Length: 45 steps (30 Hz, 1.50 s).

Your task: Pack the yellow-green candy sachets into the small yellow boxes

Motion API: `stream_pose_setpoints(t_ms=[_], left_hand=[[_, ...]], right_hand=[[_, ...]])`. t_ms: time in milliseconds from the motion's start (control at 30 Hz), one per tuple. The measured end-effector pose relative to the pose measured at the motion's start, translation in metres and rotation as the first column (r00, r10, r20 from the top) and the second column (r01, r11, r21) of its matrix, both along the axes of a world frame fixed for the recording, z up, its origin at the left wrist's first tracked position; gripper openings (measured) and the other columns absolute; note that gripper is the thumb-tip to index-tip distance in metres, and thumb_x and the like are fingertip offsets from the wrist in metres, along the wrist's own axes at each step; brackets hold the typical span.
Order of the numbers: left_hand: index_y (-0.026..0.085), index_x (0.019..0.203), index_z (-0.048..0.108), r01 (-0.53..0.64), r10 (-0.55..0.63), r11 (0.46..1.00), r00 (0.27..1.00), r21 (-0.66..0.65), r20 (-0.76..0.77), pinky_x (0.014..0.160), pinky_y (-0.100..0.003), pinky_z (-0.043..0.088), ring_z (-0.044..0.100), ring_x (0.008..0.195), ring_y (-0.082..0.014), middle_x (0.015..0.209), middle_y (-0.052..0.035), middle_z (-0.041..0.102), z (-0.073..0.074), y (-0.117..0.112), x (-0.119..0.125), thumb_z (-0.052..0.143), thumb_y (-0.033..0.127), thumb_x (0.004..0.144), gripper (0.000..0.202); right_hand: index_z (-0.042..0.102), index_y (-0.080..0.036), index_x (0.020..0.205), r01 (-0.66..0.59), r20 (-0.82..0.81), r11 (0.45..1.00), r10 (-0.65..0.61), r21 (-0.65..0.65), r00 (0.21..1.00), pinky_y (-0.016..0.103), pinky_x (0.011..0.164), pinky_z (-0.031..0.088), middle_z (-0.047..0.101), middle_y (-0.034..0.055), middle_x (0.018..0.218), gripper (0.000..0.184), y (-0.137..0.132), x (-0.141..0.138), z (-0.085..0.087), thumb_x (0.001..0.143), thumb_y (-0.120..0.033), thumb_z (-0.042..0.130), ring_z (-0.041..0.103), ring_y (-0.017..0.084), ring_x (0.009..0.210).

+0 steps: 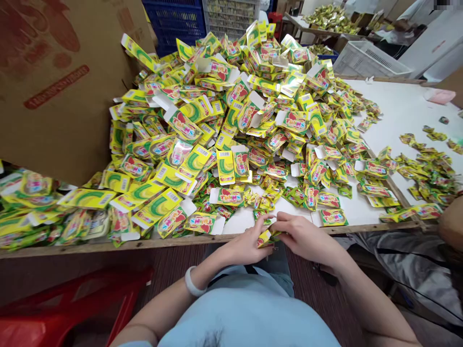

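My left hand (248, 246) and my right hand (307, 238) meet at the near edge of the white table (398, 103). Together they pinch a small yellow-green carton (265, 237) between their fingertips. The left wrist wears a white bangle (191, 283). Just beyond my fingers lie small green-yellow candy sachets (262, 200). Behind them rises a big heap of flat and folded yellow-green cartons (224, 115) with red lettering.
A brown cardboard box (58, 82) leans at the left. A red plastic stool (72, 303) stands at lower left. More sachets (427, 168) lie scattered at the right, near another person's arm (450, 224). Blue and white crates (202, 17) stand behind.
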<state>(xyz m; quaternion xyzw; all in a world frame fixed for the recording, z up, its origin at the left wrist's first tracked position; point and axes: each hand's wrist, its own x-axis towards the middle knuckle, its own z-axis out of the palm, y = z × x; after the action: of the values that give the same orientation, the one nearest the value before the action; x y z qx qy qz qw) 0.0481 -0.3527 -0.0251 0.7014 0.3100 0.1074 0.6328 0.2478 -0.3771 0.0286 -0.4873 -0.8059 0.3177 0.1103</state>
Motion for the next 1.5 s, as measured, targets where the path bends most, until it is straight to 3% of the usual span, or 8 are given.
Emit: stream_pose_setpoints(t_ms=[467,600,700,767,833,1067,1300,1500], left_hand=[[0.023,0.148,0.015,0.156,-0.155,0.976,0.988,-0.15,0.02,0.074,-0.03,0.05,0.063,0.079,-0.0164,0.095,0.0004,0.063,-0.01,-0.004,0.014,0.066,0.022,0.079,0.086],[0.02,0.15,0.014,0.177,-0.179,0.982,0.984,0.059,0.018,0.084,-0.035,0.053,0.066,0.094,-0.022,0.109,-0.0069,0.065,-0.017,-0.002,0.034,0.072,0.027,0.079,0.092],[0.019,0.143,0.036,0.007,0.021,0.892,0.998,0.451,-0.056,0.108,-0.045,0.042,0.052,0.128,-0.0289,0.138,-0.0159,0.053,-0.026,0.009,0.037,0.066,0.028,0.088,0.063],[0.015,0.133,0.048,-0.065,0.24,0.758,0.953,0.649,-0.185,0.11,-0.05,0.039,0.048,0.132,-0.0324,0.138,-0.0189,0.053,-0.035,0.02,0.034,0.06,0.026,0.093,0.043],[0.012,0.128,0.052,-0.031,0.386,0.672,0.868,0.74,-0.314,0.104,-0.053,0.044,0.052,0.125,-0.0356,0.129,-0.0205,0.056,-0.045,0.027,0.03,0.065,0.027,0.09,0.043],[0.016,0.103,0.06,-0.042,0.414,0.68,0.846,0.732,-0.336,0.091,-0.044,0.05,0.059,0.11,-0.0305,0.112,-0.0125,0.063,-0.064,0.027,0.02,0.073,0.024,0.083,0.025],[0.018,0.115,0.062,-0.266,0.378,0.873,0.9,0.409,-0.22,0.076,-0.033,0.052,0.067,0.081,-0.0223,0.085,-0.0033,0.07,-0.062,0.035,-0.004,0.063,0.027,0.091,0.026],[0.016,0.102,0.068,-0.016,0.291,0.75,0.906,0.661,-0.307,0.088,-0.039,0.052,0.064,0.096,-0.0255,0.103,-0.0113,0.066,-0.053,0.032,0.009,0.048,0.032,0.099,0.025]], right_hand=[[0.069,-0.019,0.099,0.004,-0.41,0.966,-0.113,-0.258,0.905,0.023,0.063,0.048,0.069,0.004,0.086,0.035,-0.042,0.009,-0.043,0.104,-0.04,0.042,0.062,0.012,0.064],[0.068,-0.02,0.087,0.264,-0.322,0.963,-0.264,-0.045,0.909,0.027,0.072,0.05,0.069,0.0051,0.084,0.03,-0.056,0.042,-0.049,0.1,-0.04,0.049,0.064,0.017,0.078],[0.067,-0.021,0.085,0.594,-0.192,0.759,-0.562,0.268,0.804,0.033,0.076,0.051,0.069,0.0084,0.09,0.032,-0.058,0.112,-0.046,0.098,-0.045,0.05,0.065,0.022,0.083],[0.068,-0.018,0.093,0.702,0.028,0.491,-0.829,0.516,0.559,0.036,0.065,0.047,0.069,0.0119,0.088,0.037,-0.052,0.158,-0.041,0.095,-0.05,0.051,0.063,0.025,0.071],[0.065,-0.013,0.112,0.633,0.228,0.387,-0.919,0.67,0.322,0.037,0.061,0.044,0.069,0.0176,0.099,0.041,-0.038,0.18,-0.039,0.097,-0.047,0.047,0.062,0.027,0.069],[0.068,-0.014,0.101,0.306,0.484,0.758,-0.618,0.576,0.619,0.036,0.074,0.046,0.061,0.0211,0.115,0.027,0.045,0.095,-0.084,0.091,-0.038,0.062,0.056,0.033,0.105],[0.059,-0.019,0.084,0.696,-0.073,0.625,-0.723,0.354,0.687,0.031,0.061,0.042,0.061,0.0077,0.082,0.029,0.038,0.092,-0.112,0.091,-0.047,0.057,0.056,0.021,0.071],[0.061,-0.021,0.082,0.649,-0.339,0.749,-0.581,0.136,0.74,0.03,0.061,0.049,0.065,0.0061,0.087,0.042,0.033,0.076,-0.11,0.086,-0.063,0.058,0.063,0.021,0.078]])
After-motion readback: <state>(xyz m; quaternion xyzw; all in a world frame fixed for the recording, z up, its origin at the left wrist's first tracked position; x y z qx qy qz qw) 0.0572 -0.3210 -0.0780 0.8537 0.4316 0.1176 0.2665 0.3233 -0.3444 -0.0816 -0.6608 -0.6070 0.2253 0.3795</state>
